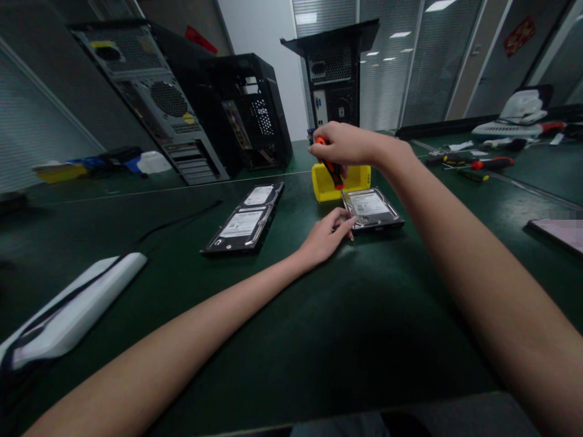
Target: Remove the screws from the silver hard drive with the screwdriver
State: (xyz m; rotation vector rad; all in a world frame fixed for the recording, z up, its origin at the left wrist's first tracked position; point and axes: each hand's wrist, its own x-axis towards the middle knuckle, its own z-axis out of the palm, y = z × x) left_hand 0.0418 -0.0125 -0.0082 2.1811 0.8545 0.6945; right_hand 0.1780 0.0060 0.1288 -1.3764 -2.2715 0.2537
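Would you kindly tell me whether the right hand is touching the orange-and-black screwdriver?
Touching: the head view shows the fingers of the right hand wrapped around the orange-and-black screwdriver by its handle.

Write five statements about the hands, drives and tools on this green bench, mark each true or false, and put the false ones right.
1. The right hand grips an orange-and-black screwdriver. True.
2. The left hand holds a second screwdriver. False: it touches the left edge of the single hard drive.
3. Two drives lie end to end, to the left of the single one. True.
4. The yellow bin sits nearer the person than the single hard drive. False: it sits beyond it.
5. A red-and-black-handled tool lies to the right of the bin. True.
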